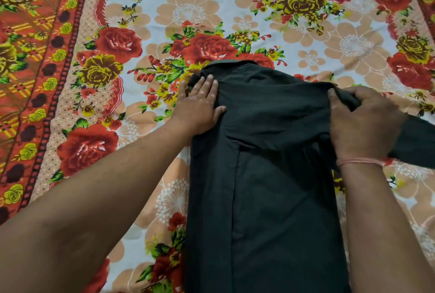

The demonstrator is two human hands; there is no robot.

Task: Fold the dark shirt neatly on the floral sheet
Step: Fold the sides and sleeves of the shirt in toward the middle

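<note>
Lying between the hands, dark shirt: left hand presses flat, right hand grips sleeve.

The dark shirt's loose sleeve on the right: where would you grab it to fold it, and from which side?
Probably near its shoulder seam, coming from the right, where the right hand bunches the cloth. The sleeve trails sideways off the dark shirt onto the floral sheet, so that end steers it; the left hand lies flat on the opposite shoulder.
</note>
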